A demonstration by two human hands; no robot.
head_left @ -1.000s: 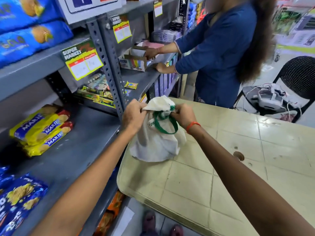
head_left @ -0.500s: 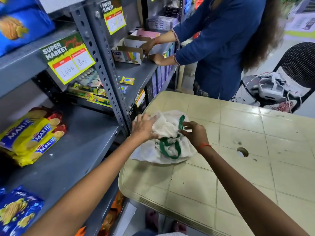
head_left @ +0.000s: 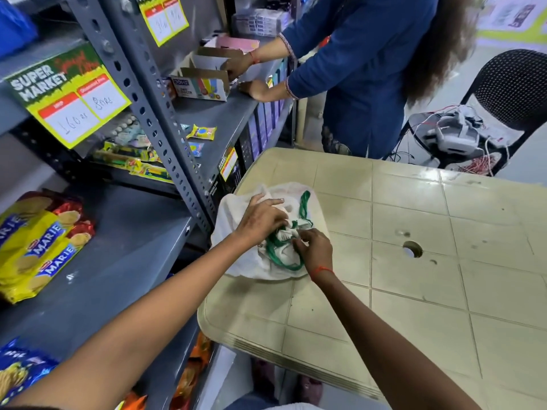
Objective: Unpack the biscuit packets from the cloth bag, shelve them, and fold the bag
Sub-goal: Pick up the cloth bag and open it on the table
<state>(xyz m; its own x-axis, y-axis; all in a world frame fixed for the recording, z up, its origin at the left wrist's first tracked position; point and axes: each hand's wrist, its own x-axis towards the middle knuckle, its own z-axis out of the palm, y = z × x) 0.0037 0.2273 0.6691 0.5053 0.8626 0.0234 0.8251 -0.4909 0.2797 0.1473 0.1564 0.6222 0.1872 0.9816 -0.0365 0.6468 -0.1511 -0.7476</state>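
Since a second ago the cloth bag (head_left: 251, 261) has dropped from a bunched, upright bundle to a flattened heap on the desk (head_left: 414, 291), and both hands have come down onto it. The left hand (head_left: 260, 220) presses the white fabric with fingers closed on a fold; the right hand (head_left: 315, 250) pinches the green handles (head_left: 305, 202) at the crumpled middle. The bag lies at the desk's left edge, beside the grey shelf (head_left: 124, 247), where yellow Marie biscuit packets (head_left: 38, 244) are stacked.
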